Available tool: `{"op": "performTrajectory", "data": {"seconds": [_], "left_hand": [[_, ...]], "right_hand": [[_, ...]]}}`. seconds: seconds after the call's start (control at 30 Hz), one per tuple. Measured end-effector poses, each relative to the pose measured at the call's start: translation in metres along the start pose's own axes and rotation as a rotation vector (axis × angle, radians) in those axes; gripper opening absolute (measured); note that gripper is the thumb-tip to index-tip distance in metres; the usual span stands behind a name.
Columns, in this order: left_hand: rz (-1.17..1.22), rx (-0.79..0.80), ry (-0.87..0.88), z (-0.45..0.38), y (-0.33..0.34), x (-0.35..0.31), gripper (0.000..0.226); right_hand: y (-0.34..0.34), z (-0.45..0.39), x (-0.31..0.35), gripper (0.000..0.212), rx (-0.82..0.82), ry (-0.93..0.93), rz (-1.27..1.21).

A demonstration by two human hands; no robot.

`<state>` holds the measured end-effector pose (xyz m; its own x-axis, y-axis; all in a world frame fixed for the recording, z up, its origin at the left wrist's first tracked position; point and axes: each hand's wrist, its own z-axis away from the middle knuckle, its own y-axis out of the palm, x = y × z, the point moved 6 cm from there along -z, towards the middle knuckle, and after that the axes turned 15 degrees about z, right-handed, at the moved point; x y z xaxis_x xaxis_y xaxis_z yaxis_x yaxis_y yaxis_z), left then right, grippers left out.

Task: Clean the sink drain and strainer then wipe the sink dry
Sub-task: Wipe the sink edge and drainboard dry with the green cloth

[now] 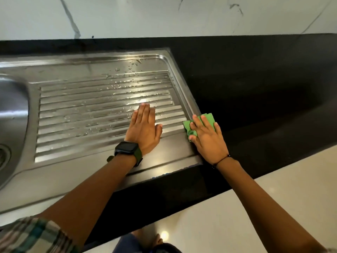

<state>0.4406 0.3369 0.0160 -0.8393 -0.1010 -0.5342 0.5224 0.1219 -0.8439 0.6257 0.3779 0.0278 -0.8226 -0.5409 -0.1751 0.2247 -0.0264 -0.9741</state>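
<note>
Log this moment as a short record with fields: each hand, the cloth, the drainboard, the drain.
left hand: flat, palm down on the ribbed drainboard, fingers straight
right hand: pressing the green cloth at the drainboard's right edge
green cloth: folded, lying where steel meets the black counter
drainboard: water droplets across the ribs, mostly toward the back
drain: partly visible at the left edge, in the basin
watch: on the left wrist

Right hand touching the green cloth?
Touching. The head view shows the right hand pressed flat on the green cloth at the drainboard edge, fingers spread over it with no gap.
</note>
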Motion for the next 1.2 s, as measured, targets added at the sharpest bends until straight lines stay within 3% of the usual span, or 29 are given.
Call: {"op": "performTrajectory", "data": {"seconds": [0.33,0.8,0.97,1.2], "left_hand": [[-0.037,0.013,0.007,0.001,0.002,-0.002,0.063],[-0.024,-0.132,-0.219,-0.035,0.011,-0.004,0.064],[0.053,-0.174,-0.3,-0.035,0.003,-0.002,0.063],[0.059,-0.17,-0.324,-0.036,0.003,0.001,0.063]], "right_hand": [[-0.006,-0.07,-0.002,0.046,-0.057,-0.055,-0.035],[-0.046,-0.24,0.018,0.045,0.009,-0.06,-0.073],[-0.036,-0.209,0.015,0.045,-0.007,-0.096,-0.094],[-0.016,-0.08,0.004,0.049,-0.038,-0.15,-0.097]]}}
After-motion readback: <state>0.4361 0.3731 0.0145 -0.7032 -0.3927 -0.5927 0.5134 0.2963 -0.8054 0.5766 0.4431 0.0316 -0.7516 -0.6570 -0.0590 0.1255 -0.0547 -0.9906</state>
